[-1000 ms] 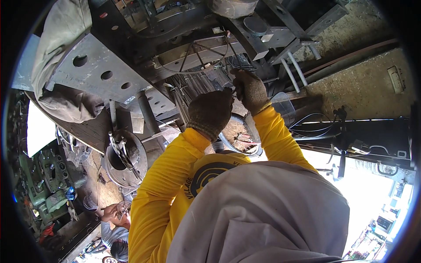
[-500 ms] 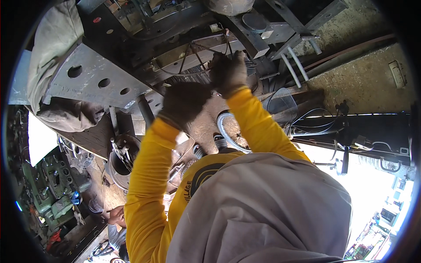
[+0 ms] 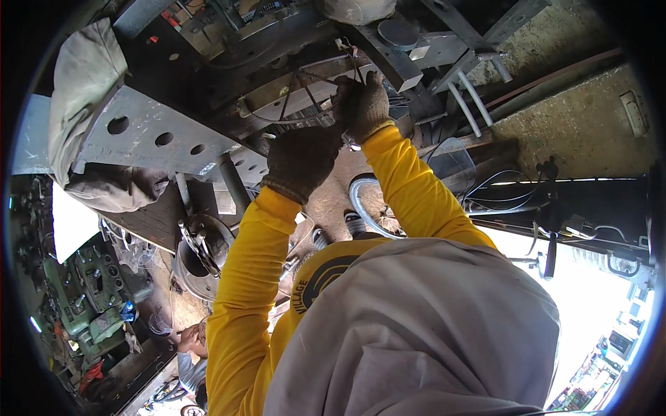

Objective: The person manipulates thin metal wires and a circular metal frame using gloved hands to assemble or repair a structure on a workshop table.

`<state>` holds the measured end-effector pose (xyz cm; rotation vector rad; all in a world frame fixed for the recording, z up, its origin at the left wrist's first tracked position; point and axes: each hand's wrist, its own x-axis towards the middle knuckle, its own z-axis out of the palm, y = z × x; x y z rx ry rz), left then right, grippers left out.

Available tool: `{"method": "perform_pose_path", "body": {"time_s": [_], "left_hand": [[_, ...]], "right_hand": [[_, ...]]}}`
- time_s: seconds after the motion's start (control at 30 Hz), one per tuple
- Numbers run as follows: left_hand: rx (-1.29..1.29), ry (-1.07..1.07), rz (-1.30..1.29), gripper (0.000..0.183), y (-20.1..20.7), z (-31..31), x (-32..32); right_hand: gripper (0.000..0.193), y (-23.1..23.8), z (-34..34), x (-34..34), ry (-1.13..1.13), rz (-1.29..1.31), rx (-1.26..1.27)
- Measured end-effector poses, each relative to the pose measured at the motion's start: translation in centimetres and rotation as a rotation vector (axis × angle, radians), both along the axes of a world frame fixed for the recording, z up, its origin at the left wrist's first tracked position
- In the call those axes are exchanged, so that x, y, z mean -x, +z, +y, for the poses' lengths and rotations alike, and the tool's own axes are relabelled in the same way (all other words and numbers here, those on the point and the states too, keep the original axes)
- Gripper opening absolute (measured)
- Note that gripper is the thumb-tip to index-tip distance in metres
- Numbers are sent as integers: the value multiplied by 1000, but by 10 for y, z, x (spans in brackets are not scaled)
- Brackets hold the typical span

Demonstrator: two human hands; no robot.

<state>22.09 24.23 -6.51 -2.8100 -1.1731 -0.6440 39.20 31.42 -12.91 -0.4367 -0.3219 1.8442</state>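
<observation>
Both of my hands wear dark work gloves and are raised in front of a steel frame. My left hand (image 3: pixel 300 159) is closed, knuckles up; its fingertips are in shadow and what they hold is hidden. Just beyond it and to the right, my right hand (image 3: pixel 368 111) is bent closed near the end of a flat steel bar (image 3: pixel 277 104). Its fingers are partly dark, so I cannot make out what is in them. Thin dark metal rods (image 3: pixel 305 87) stand beside the hands, crossing the bar at angles.
A steel beam with round holes (image 3: pixel 149 132) juts in from the left, a grey cloth (image 3: pixel 87 76) draped over it. Metal tubes (image 3: pixel 465 107) stick out at right. Below are a drum holding tools (image 3: pixel 208 260) and a coiled clear hose (image 3: pixel 361 201). Another person's hand (image 3: pixel 193 340) shows lower left.
The whole view has shifted slightly. Both hands stay at nearly the same place by the rods, with the left wrist turned a little.
</observation>
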Motion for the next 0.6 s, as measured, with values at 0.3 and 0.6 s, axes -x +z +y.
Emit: {"method": "perform_pose_path", "body": {"time_s": [0.3, 0.6], "left_hand": [[-117, 182, 215, 30, 11, 8, -7], [-10, 136, 147, 34, -3, 21, -35]], "right_hand": [[69, 1, 13, 31, -530, -122, 416], [59, 18, 21, -1, -295, -175, 248]]}}
